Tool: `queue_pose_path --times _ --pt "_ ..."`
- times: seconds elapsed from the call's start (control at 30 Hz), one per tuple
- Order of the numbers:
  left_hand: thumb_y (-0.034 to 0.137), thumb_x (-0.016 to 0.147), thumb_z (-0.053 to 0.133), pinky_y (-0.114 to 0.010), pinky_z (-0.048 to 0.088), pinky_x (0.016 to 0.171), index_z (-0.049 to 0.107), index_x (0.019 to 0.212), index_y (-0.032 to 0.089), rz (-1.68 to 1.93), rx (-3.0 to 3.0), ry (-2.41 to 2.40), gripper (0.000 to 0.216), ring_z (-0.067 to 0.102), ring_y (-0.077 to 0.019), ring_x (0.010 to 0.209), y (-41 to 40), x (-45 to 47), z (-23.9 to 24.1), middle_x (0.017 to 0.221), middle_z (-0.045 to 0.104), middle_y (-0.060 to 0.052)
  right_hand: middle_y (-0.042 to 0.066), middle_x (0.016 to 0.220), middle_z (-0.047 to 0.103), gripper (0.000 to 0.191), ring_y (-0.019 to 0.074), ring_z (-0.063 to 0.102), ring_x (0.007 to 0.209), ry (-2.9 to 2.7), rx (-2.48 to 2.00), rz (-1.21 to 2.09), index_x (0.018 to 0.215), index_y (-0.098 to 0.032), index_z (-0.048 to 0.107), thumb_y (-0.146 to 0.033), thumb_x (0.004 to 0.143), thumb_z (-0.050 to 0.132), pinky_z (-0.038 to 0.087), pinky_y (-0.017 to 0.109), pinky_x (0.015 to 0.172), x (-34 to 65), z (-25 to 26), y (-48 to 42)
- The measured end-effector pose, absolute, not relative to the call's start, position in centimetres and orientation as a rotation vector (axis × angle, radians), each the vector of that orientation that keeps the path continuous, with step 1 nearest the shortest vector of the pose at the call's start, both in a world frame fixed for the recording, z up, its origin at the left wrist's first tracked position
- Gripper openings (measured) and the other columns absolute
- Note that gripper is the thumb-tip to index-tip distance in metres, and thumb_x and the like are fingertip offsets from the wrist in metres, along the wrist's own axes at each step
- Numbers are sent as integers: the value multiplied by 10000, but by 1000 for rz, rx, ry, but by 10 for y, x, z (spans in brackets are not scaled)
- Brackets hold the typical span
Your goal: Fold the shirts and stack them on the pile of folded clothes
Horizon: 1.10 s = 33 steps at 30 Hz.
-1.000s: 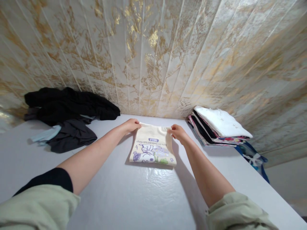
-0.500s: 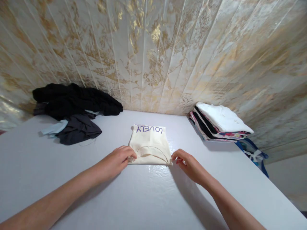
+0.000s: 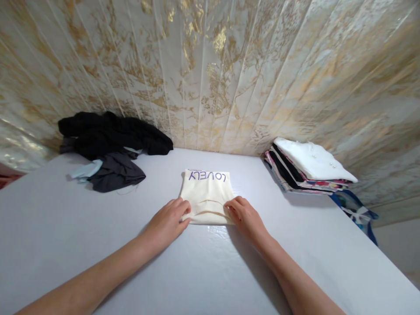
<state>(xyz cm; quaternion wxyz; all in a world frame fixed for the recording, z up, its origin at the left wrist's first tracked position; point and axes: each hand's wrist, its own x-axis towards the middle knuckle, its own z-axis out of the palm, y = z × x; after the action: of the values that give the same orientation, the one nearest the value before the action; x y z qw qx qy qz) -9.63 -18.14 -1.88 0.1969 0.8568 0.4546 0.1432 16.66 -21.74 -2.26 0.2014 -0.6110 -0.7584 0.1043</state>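
Observation:
A cream T-shirt point(image 3: 206, 188) lies folded into a small rectangle on the table, its neckline toward me and the purple word "LOVELY" upside down at the far end. At its near left corner, my left hand point(image 3: 172, 214) has its thumb and fingers closed on the cloth. My right hand point(image 3: 244, 215) grips the near right corner, fingers bent over the edge beside the collar. The fingertips of both hands are partly hidden by the fabric and the fingers themselves.
On the left sits a loose heap of black clothes point(image 3: 114, 133) with a dark grey garment point(image 3: 116, 173). A folded stack topped by a white garment point(image 3: 311, 159) stands at the right edge, blue cloth point(image 3: 356, 210) hanging below. A patterned curtain point(image 3: 203, 78) rises behind the white table point(image 3: 183, 271).
My right hand has moved left onto the shirt's near right corner and closed there. My left hand stays at the left corner. The whole view has shifted slightly.

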Motion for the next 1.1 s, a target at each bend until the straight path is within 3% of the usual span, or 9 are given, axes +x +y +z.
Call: queue_pose_path --times 0.1,0.23,0.37,0.47,0.57,0.7,0.87,1.1 --pt "236 829 534 -319 410 714 536 863 219 345 2387 1326 38 544 -213 870 -183 -98 -17 877 579 -24 30 880 590 168 160 555 822 -2074 -1820 292 848 -216 601 -252 913 450 404 253 708 168 -27 -216" --pt "225 860 508 -331 425 791 572 952 234 337 2455 1293 113 538 -216 951 -183 -102 -13 964 583 -37 17 796 596 185 133 531 668 -2110 -1966 338 737 -208 567 -226 889 464 330 237 595 164 -13 -227" --pt "137 858 459 -391 425 882 617 946 240 317 2554 1425 209 543 -230 989 -180 -106 -6 976 595 -49 9 675 616 256 128 526 595 -2308 -1911 653 632 -210 584 -225 872 498 285 237 541 149 17 -246" --pt "76 835 429 -424 413 967 636 954 205 427 2623 1469 271 544 -241 1043 -179 -103 -6 1029 617 -78 13 765 676 208 140 580 658 -2333 -1745 744 765 -238 672 -238 886 504 365 234 588 139 35 -243" --pt "131 881 411 -390 405 1033 610 1133 190 518 2683 1266 327 514 -226 1179 -184 -96 -20 1248 590 -93 74 1103 671 286 194 608 970 -2195 -1752 349 1099 -239 657 -218 928 428 440 295 821 133 28 -224" --pt "374 899 485 -423 380 1076 461 1378 206 493 2760 1169 509 452 -259 1299 -192 -90 -52 1438 481 -89 109 1463 429 490 227 370 1349 -2331 -1712 154 1407 -189 427 -317 934 460 251 425 1120 131 -9 -197" --pt "447 876 489 -434 337 1111 431 1415 215 488 2823 1189 590 427 -269 1336 -192 -92 -69 1483 418 -82 61 1538 307 589 221 250 1419 -2291 -1871 149 1473 -215 315 -478 950 387 193 477 1146 133 -35 -190" --pt "420 864 487 -423 329 1116 456 1398 203 438 2782 1235 577 433 -265 1332 -195 -89 -59 1473 430 -91 51 1548 285 584 242 267 1409 -2151 -2020 155 1482 -239 300 -473 951 373 221 490 1121 137 -28 -188"
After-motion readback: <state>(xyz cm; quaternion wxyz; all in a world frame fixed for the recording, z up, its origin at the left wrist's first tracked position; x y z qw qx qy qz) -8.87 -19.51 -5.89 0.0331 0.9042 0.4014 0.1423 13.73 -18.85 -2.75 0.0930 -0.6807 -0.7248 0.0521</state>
